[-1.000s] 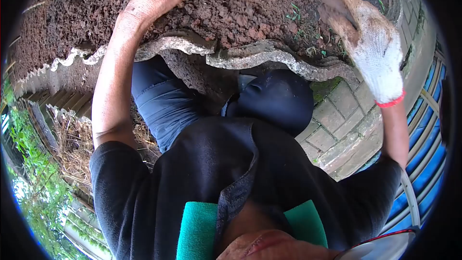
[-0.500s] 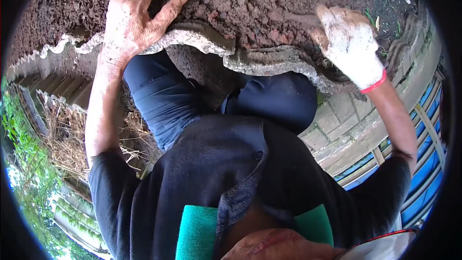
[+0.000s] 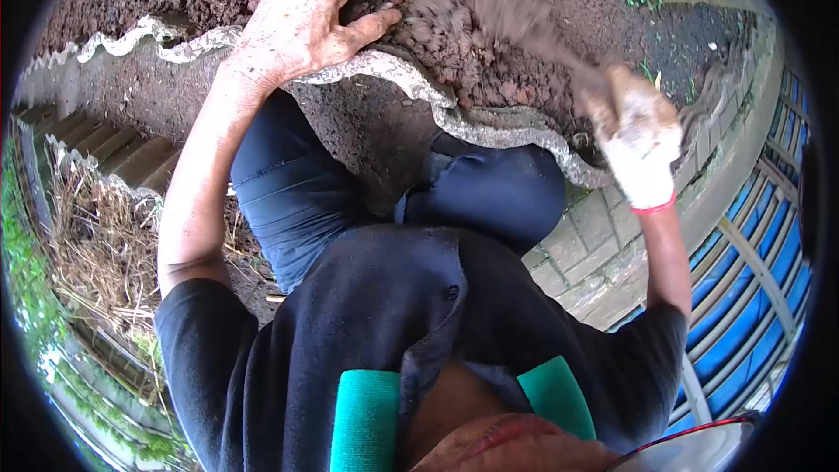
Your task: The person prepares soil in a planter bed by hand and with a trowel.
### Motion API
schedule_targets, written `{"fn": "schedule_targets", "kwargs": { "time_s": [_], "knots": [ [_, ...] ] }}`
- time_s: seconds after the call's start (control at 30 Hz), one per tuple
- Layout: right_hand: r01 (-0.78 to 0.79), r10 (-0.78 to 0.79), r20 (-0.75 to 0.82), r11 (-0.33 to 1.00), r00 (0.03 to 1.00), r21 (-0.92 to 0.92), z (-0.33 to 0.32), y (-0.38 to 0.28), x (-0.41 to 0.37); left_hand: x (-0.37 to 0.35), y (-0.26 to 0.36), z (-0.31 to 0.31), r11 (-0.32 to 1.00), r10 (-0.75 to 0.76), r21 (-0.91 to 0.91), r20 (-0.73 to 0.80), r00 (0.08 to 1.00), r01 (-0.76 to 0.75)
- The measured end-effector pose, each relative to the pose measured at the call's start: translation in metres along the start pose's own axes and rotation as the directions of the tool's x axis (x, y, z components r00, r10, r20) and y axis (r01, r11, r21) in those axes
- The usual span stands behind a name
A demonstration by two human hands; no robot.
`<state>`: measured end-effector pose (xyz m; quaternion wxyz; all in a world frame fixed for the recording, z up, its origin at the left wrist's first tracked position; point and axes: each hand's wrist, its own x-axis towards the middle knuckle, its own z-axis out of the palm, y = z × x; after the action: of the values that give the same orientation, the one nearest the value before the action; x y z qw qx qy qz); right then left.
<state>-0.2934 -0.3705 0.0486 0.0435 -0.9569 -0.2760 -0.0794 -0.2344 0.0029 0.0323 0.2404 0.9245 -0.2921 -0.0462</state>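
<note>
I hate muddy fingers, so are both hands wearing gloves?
No, only the right hand wears a stained knitted glove; the left hand is bare.

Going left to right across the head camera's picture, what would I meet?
Dry straw → bare left hand → motion-blurred tool → gloved right hand → blue barred panel.

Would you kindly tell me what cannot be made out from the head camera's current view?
All in the head view:
- The tool in the gloved right hand: motion blur hides the shape of its far end.
- The soil around that far end: its surface there is lost in the same blur.
- The left hand: the top edge cuts off part of it.
- The glasses: the bottom edge cuts them off.
</note>
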Motion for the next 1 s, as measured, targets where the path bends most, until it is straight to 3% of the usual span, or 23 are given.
{"fn": "schedule_targets", "kwargs": {
  "time_s": [0.03, 0.07, 0.1, 0.13, 0.17, 0.2, 0.3, 0.33, 0.4, 0.43, 0.47, 0.57, 0.6, 0.63, 0.7, 0.77, 0.8, 0.83, 0.9, 0.97, 1.0],
  "knots": [
    [0.018, -0.019, -0.078, 1.0, 0.997, -0.005, -0.013, -0.001, 0.01, -0.001, -0.002, 0.0, 0.997, 0.04, 0.06, -0.03, 0.999, -0.038],
    [-0.109, 0.118, -0.051, 0.982, 0.992, 0.155, -0.023, 0.002, 0.016, -0.002, -0.005, 0.002, 0.99, 0.08, 0.119, -0.06, 0.995, -0.073],
    [-0.128, 0.124, -0.038, 0.983, 0.992, -0.129, -0.047, -0.001, 0.028, 0.0, -0.006, 0.005, 0.978, 0.127, 0.177, -0.094, 0.987, -0.109],
    [-0.024, 0.028, 0.02, 0.977, 0.999, -0.21, -0.064, 0.006, 0.039, 0.0, -0.007, 0.018, 0.995, 0.094, 0.05, -0.206, 0.974, -0.086],
    [0.083, -0.062, 0.086, 0.955, 0.994, -0.283, -0.08, 0.012, 0.049, 0.001, -0.009, 0.018, 0.995, 0.08, 0.079, -0.188, 0.979, -0.066],
    [-0.109, 0.185, 0.243, 0.949, 0.952, -0.296, -0.095, -0.008, 0.061, -0.001, -0.012, 0.016, 0.993, 0.061, 0.107, -0.172, 0.983, -0.043],
    [0.047, 0.033, 0.303, 0.967, 0.952, -0.252, -0.103, -0.002, 0.043, -0.001, -0.011, 0.01, 0.993, 0.051, 0.114, -0.107, 0.993, -0.039],
    [0.035, 0.092, 0.416, 0.957, 0.905, -0.287, -0.105, -0.009, 0.039, -0.004, -0.013, 0.009, 0.991, 0.074, 0.12, -0.095, 0.993, -0.063],
    [0.103, 0.036, 0.544, 0.969, 0.839, -0.223, -0.111, -0.008, 0.026, -0.016, -0.018, 0.009, 0.994, 0.058, 0.097, -0.057, 0.997, -0.052],
    [0.129, 0.008, 0.599, 0.974, 0.801, -0.185, -0.112, -0.005, 0.021, -0.019, -0.012, 0.006, 0.983, 0.129, 0.151, -0.139, 0.982, -0.108],
    [0.225, -0.105, 0.507, 0.957, 0.855, -0.182, -0.111, -0.002, 0.02, -0.024, -0.012, 0.004, 0.983, 0.118, 0.161, -0.144, 0.983, -0.094],
    [0.27, -0.196, 0.538, 0.961, 0.82, -0.06, -0.088, 0.014, 0.031, -0.04, -0.03, 0.009, 0.987, 0.054, 0.162, -0.239, 0.969, -0.015],
    [0.285, -0.267, 0.442, 0.958, 0.856, 0.027, -0.063, 0.014, 0.035, -0.036, -0.025, 0.006, 0.974, 0.086, 0.224, -0.23, 0.969, -0.033],
    [0.337, -0.32, 0.32, 0.942, 0.892, 0.004, -0.036, 0.013, 0.026, -0.031, -0.02, 0.005, 0.958, 0.121, 0.281, -0.218, 0.968, -0.057],
    [0.203, -0.197, 0.356, 0.979, 0.913, 0.021, 0.007, 0.004, 0.016, -0.031, -0.018, 0.006, 0.957, 0.057, 0.291, -0.181, 0.982, -0.002],
    [0.229, -0.222, 0.317, 0.973, 0.922, 0.016, 0.015, 0.013, 0.019, -0.03, -0.016, 0.006, 0.96, 0.012, 0.277, -0.19, 0.982, 0.042],
    [0.226, -0.22, 0.299, 0.974, 0.929, 0.016, 0.013, 0.01, 0.016, -0.03, -0.016, 0.008, 0.969, 0.009, 0.245, -0.195, 0.981, 0.04],
    [0.321, -0.294, 0.256, 0.945, 0.921, -0.068, 0.004, 0.014, 0.023, -0.029, -0.017, 0.009, 0.974, 0.008, 0.222, -0.217, 0.976, 0.042],
    [0.416, -0.406, 0.093, 0.891, 0.909, -0.181, -0.022, 0.012, 0.053, -0.029, -0.022, 0.011, 0.96, 0.034, 0.279, -0.217, 0.976, 0.028],
    [0.199, -0.17, 0.241, 0.975, 0.956, -0.101, -0.047, 0.015, 0.069, -0.024, -0.019, 0.011, 0.975, -0.014, 0.212, -0.221, 0.975, 0.063],
    [0.285, -0.249, 0.171, 0.928, 0.953, -0.238, -0.057, 0.019, 0.07, -0.02, -0.02, 0.009, 0.978, -0.021, 0.196, -0.224, 0.974, 0.066]
  ]
}}
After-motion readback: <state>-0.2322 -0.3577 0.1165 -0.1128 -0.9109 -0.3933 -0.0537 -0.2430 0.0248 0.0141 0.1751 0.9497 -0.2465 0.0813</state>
